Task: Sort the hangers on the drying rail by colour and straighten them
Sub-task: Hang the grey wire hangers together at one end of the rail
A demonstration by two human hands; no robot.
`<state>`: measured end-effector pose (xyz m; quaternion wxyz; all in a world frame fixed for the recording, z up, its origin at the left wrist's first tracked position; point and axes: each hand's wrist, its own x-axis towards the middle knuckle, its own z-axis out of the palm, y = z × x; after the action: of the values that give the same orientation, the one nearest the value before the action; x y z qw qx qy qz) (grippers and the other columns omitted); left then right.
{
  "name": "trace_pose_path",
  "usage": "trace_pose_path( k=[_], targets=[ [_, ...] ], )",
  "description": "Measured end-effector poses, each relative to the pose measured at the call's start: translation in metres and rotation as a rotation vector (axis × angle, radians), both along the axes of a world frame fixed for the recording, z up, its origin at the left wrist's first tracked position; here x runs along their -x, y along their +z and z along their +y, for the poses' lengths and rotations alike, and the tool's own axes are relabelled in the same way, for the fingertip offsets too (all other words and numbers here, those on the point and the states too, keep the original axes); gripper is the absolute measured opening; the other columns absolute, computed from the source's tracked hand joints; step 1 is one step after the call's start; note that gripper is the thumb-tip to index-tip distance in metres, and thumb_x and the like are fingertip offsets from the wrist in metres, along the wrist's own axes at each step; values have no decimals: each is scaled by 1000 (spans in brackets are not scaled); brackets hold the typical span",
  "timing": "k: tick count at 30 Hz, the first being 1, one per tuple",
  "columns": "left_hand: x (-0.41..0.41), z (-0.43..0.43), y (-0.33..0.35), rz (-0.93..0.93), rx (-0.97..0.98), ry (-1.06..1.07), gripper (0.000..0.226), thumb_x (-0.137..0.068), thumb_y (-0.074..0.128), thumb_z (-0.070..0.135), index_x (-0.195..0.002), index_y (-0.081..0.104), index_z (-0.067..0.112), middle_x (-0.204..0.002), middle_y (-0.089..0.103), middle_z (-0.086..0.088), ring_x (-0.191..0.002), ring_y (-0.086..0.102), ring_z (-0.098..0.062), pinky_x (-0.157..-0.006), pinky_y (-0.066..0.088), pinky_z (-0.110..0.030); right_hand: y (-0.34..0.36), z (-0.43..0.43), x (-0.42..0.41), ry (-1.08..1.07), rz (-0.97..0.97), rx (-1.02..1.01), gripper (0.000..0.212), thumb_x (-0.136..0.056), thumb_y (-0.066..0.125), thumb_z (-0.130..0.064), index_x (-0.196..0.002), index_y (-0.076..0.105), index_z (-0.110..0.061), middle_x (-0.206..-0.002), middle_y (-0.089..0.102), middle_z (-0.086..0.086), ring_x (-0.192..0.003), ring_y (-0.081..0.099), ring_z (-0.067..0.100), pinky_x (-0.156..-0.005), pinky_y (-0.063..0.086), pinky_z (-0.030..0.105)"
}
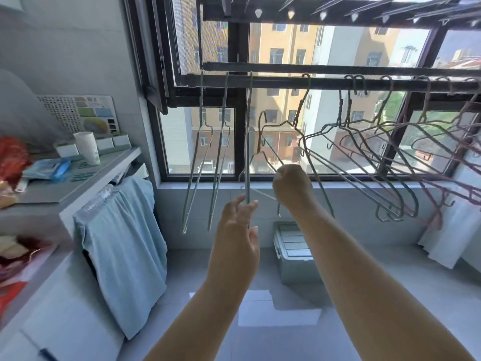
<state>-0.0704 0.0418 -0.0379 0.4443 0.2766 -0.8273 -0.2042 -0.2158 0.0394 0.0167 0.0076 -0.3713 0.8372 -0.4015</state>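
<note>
A dark drying rail runs across the window. Three pale green wire hangers hang edge-on at its left end; my left hand touches the lower end of the third one with straight fingers. My right hand grips a yellowish wire hanger that is off the rail, its hook pointing up below the bar. To the right, several green and pink hangers hang tilted and tangled together.
A shelf with a paper cup and boxes stands at the left, a light blue towel draped below it. A grey lidded bin sits on the floor under the window. White cloth hangs at the far right.
</note>
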Motion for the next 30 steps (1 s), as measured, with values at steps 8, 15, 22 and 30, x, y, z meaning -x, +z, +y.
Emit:
trace_pose_path(
  k=[8,15,22,30],
  targets=[
    [4,40,-22,94,69,-364,31,-76,53,5,-100,62,22,-101,60,9,-96,52,-5,-89,37,-10,-95,71,0,69,-100,-72,21,-83,47,-11,-83,68,-11,-78,70,8,-77,63,26,-72,51,39],
    [21,11,-115,-384,-287,-270,56,-89,50,19,-137,25,3,-142,32,-11,-134,27,-24,-107,13,-19,-116,175,21,59,-521,8,17,-86,58,-5,-89,72,-14,-38,47,-13,-35,38,0,-40,31,11],
    [9,-42,-131,-707,-431,-285,48,-88,49,44,-127,46,17,-133,48,-6,-126,39,-21,-110,22,-41,-122,250,49,149,-757,49,18,-83,58,0,-88,74,-7,-44,30,-6,-39,20,6,-36,19,13],
    [-20,-48,-133,-390,-621,-370,26,-91,48,3,-75,65,15,-57,51,0,-54,42,-9,-52,33,-12,-148,235,67,-88,-364,42,4,-78,70,-12,-82,73,-12,-72,70,0,-64,58,1,-60,43,6]
  ],
)
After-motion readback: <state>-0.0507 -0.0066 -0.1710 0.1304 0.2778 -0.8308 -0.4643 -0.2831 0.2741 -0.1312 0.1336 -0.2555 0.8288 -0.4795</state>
